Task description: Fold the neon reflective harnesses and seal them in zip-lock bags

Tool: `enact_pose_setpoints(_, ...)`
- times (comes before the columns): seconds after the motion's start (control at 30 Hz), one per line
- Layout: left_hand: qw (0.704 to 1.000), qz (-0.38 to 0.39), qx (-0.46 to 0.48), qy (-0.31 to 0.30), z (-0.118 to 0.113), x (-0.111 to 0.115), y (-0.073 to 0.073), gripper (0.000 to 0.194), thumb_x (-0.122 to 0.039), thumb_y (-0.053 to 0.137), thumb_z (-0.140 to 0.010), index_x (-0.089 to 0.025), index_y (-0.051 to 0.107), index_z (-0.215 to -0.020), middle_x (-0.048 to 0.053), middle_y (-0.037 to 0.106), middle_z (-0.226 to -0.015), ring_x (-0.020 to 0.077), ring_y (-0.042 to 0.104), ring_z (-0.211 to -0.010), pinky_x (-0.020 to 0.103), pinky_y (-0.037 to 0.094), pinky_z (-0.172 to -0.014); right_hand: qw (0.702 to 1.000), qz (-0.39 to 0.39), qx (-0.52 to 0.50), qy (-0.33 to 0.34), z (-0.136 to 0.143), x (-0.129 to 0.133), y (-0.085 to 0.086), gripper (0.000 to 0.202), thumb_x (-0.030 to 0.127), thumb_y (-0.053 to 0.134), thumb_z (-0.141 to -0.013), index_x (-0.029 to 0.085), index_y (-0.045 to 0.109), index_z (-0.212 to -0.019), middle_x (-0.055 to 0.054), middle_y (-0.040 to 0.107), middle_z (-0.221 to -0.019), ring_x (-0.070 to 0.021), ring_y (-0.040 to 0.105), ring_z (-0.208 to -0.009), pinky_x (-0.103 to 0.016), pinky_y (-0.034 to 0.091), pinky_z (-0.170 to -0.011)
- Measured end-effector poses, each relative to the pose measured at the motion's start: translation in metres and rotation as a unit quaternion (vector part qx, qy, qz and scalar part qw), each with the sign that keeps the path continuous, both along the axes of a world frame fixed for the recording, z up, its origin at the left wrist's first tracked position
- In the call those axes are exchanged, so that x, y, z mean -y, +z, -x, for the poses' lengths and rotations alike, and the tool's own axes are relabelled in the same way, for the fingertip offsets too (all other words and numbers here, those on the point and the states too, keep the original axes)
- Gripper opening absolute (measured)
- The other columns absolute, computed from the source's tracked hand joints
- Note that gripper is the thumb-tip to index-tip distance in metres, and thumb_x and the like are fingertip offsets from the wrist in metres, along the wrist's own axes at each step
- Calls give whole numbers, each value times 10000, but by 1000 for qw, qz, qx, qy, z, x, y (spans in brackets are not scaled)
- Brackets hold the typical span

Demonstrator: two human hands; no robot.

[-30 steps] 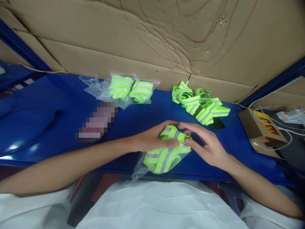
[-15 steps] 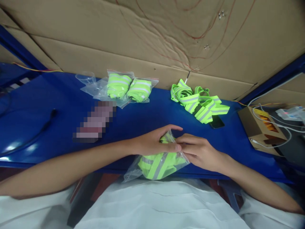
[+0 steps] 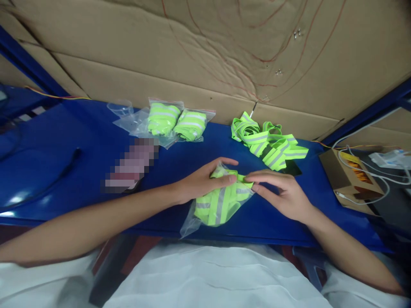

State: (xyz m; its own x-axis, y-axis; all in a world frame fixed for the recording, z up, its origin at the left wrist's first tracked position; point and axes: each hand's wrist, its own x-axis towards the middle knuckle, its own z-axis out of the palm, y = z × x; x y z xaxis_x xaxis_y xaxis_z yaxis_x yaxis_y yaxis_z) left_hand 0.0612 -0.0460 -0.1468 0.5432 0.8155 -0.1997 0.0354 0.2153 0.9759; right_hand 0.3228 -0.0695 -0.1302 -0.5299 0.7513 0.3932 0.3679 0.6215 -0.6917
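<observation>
Near the table's front edge, a clear plastic bag (image 3: 189,222) holds a folded neon-yellow reflective strap (image 3: 221,203) with grey stripes. My left hand (image 3: 205,182) grips the bag from its upper left, the thumb lying over the front and the fingers behind. At the bag's right side, my right hand (image 3: 282,192) pinches the edge of the strap and bag between thumb and fingertips. Whether it grips the plastic, the strap or both is hard to see. Part of the bag's upper edge is hidden under my left hand.
Two filled bags (image 3: 163,119) of the same straps lie at the back, beside crumpled clear plastic (image 3: 136,122). A loose strap pile (image 3: 269,143) partly covers a dark phone (image 3: 293,168). An open cardboard box (image 3: 349,179) with white cables stands right; a black cable (image 3: 61,175) lies left.
The bag has risen a little and tilted in my hands. My right hand has shifted slightly right, off the bag's opening, and more of the strap shows there.
</observation>
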Motion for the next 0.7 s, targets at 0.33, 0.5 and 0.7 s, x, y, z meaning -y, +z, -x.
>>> enact_pose_setpoints(0.33, 990, -73, -66, -104, -1, 1, -5, 681, -603, 763, -824, -237, 593, -1374, 65, 667, -1264, 218, 618, -1096, 302, 478, -923, 992, -74, 28, 102, 12, 1, -8, 79, 151, 720, -960, 180, 748, -1027, -25, 785, -918, -127, 705, -845, -290, 525, -845)
enact_pose_setpoints(0.5, 991, -32, -61, -115, -1, 1, -5, 757, -664, 773, -786, -219, 581, -1367, 45, 681, -1097, 191, 619, -973, 272, 478, -817, 991, -68, 66, 95, 11, 1, -10, 59, 164, 691, -980, 182, 731, -1019, -22, 765, -910, -129, 676, -867, -264, 514, -833)
enact_pose_setpoints(0.7, 989, -33, -77, -125, 1, -1, -7, 771, -716, 750, -786, -226, 584, -1358, 27, 649, -1096, 166, 582, -952, 257, 439, -813, 989, -73, 83, 99, 11, 1, -14, 64, 168, 650, -1002, 177, 714, -1005, -25, 744, -890, -124, 652, -850, -237, 500, -810)
